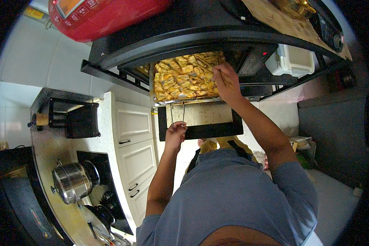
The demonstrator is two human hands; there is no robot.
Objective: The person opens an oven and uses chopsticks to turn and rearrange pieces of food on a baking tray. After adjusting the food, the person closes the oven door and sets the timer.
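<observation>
A metal baking tray [152, 92] full of browned, sliced food pieces [184, 77] juts out of an oven on a black rack. My left hand [176, 135] grips a wire tray handle [184, 113] that reaches up to the tray's front edge. At the tray's right side, my right hand [226, 78] has its fingers bent over the food; whether they pinch a piece is too small to tell. Below the tray, the oven door [203, 115] hangs open, its glass stained with spots.
A red appliance [110, 18] stands on the black rack [172, 33] above. White plastic containers [292, 61] sit right of the oven. On the left counter [113, 153] are a steel steamer pot [72, 183] and a black holder [83, 118].
</observation>
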